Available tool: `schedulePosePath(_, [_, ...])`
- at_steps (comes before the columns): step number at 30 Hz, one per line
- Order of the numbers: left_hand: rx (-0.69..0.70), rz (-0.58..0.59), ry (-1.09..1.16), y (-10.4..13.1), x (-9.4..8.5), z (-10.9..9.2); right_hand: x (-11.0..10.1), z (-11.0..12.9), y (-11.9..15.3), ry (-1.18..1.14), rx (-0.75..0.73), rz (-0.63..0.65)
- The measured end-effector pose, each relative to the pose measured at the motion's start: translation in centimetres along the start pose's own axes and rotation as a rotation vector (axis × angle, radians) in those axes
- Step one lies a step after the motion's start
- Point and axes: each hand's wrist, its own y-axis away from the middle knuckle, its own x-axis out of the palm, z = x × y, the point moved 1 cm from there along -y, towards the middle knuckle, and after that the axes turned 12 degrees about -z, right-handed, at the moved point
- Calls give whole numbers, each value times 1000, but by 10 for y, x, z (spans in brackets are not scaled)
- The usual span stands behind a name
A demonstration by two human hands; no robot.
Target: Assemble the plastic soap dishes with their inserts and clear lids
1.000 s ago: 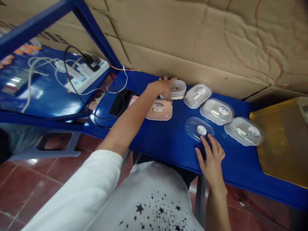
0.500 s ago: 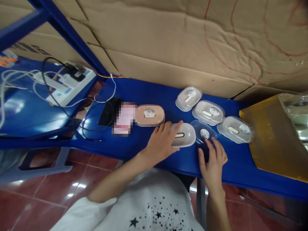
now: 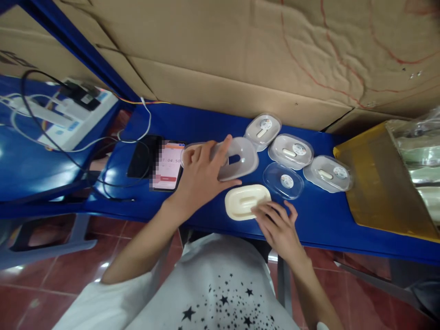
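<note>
My left hand [image 3: 202, 176] grips a whitish oval cover [image 3: 245, 156] between thumb and fingers. A long slot shows in the cover, which is held tilted behind a cream oval dish [image 3: 240, 201]. The fingers of my right hand [image 3: 280, 227] close on the right end of that dish, low over the blue table; their exact contact is partly hidden. Beside the dish lies a clear oval lid [image 3: 275, 181] with a round sticker. Partly behind my left hand is a pinkish oval box [image 3: 188, 153].
Three lidded whitish boxes [image 3: 263, 130] stand at the back and right. A phone [image 3: 168, 167] with a timer lies at left, near cables and a power strip [image 3: 82, 114]. A cardboard carton [image 3: 374, 183] bounds the right side; a cardboard wall [image 3: 220, 78] rises behind.
My left hand has moved left with the whitish cover, which is now off the cream dish. My right hand has left the clear lid and moved left to the dish. The view has shifted slightly.
</note>
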Motion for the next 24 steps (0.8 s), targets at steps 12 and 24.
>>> schedulePosePath(12, [116,212,-86,-60,21,5,-21,-87,-4,148,143,-43])
schedulePosePath(24, [201,136,321,55,-1,-28,-29,-46,20,69,186,-109])
